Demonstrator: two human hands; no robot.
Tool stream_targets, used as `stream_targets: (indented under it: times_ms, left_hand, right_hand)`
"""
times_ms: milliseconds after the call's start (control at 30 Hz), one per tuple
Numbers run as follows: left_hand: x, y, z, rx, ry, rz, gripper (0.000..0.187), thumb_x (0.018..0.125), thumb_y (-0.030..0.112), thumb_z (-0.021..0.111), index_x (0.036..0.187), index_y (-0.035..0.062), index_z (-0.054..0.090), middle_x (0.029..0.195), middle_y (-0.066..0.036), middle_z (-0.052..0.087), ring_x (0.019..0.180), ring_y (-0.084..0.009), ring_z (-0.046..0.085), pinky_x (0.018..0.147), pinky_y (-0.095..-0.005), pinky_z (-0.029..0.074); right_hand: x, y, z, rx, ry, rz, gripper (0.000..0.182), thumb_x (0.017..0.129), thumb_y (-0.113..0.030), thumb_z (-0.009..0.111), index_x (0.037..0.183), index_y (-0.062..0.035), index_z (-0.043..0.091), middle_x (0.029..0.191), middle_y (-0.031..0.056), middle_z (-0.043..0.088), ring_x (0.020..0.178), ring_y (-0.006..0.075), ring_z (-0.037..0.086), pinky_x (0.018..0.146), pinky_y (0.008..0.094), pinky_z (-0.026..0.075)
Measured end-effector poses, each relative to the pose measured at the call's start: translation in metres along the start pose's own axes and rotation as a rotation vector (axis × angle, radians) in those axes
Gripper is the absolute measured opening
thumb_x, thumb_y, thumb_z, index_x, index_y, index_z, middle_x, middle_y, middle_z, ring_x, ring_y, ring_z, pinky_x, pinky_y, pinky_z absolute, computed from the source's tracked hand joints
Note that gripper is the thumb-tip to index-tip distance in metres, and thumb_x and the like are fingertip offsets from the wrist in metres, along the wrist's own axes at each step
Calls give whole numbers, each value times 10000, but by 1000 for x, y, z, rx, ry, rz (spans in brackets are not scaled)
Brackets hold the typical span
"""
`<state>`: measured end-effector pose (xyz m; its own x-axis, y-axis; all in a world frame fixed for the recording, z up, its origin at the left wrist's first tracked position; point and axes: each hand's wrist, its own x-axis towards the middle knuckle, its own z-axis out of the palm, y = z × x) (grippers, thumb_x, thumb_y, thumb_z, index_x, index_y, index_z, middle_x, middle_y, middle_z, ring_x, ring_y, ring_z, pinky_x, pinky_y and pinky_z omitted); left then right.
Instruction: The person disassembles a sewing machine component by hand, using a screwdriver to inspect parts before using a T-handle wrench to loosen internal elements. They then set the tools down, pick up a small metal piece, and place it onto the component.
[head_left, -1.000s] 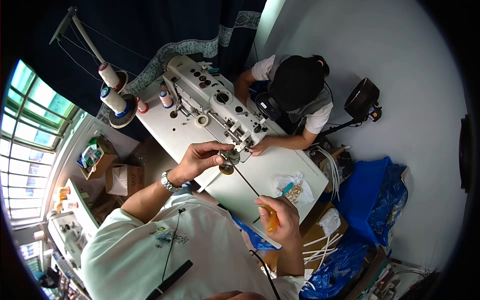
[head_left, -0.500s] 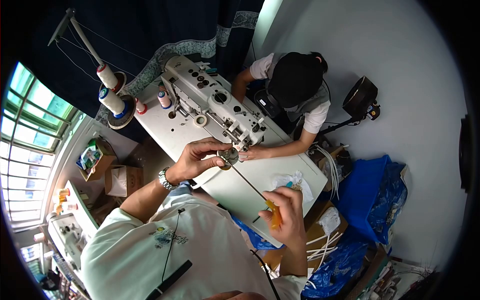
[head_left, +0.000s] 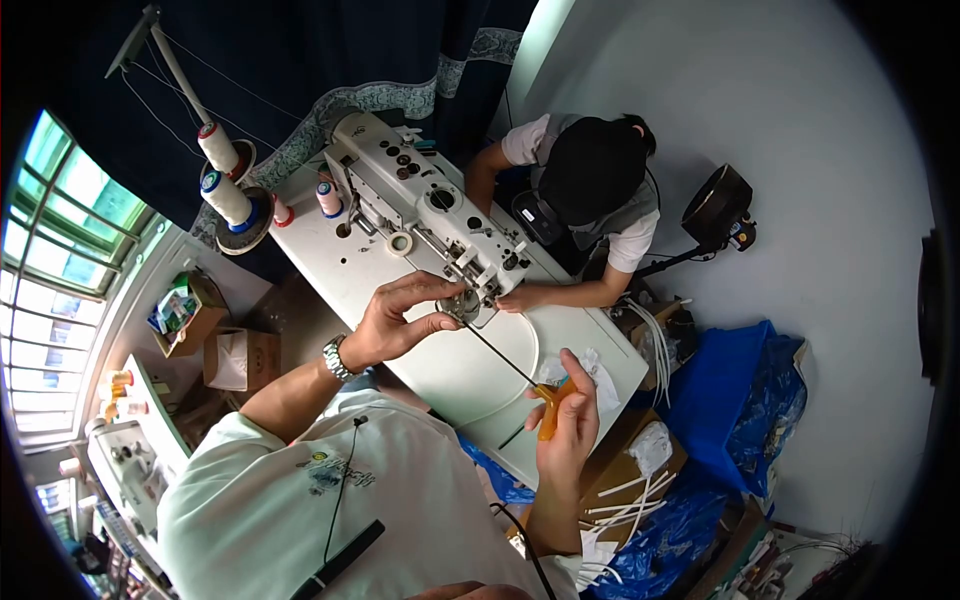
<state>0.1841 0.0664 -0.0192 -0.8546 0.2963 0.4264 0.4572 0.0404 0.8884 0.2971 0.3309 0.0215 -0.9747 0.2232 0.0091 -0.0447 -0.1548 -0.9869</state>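
Viewed from above: white sewing machine lying along the counter, head end toward the near edge.

Left hand at the head end of the machine; grip pinched shut, thumb and fingers closed on a small round metal part at the machine's lower face; part touching the machine, just beside a co-worker's hand resting on the counter from the far side.

Right hand near the counter's front edge, grip closed around the orange handle of a screwdriver; shaft thin and dark, long axis running from the handle up and left to the part; tip at or very near the part, contact not resolvable.

Key relation: part lies up and left of the right hand, along the line of the shaft; left hand nearer, already on it; right hand well apart, joined to it only by the shaft.

Elsewhere: clear bag just beside the right hand; thread cones on a stand at the far left of the counter; tape roll on the machine bed; blue sheeting on the floor to the right.
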Motion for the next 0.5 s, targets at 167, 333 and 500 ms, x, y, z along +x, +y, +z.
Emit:
stream_targets:
  times_ms: [167,333,500]
  left_hand:
    - [-2,-4,0,-94,31,-102,446,850,173,811,1259,38,696,1085,-113,719,995,-212,682,857,-329,555]
    - [-1,-4,1,-92,28,-73,456,848,165,811,1269,39,690,1071,-109,722,983,-213,686,852,-330,554]
    - [-2,1,1,-7,21,-39,460,843,160,814,1272,50,690,1073,-115,724,992,-223,692,851,-335,555]
  right_hand:
    - [9,-15,-18,255,-329,27,630,1028,-255,567,1515,75,340,1633,184,283,1122,251,682,726,252,579]
    - [7,-9,-29,-114,-353,-52,589,1032,-311,552,1467,67,431,1523,200,449,1098,245,689,793,285,582]
    - [4,4,-42,-121,-231,200,471,1057,-343,528,1236,77,646,1128,175,728,780,142,674,638,228,506]
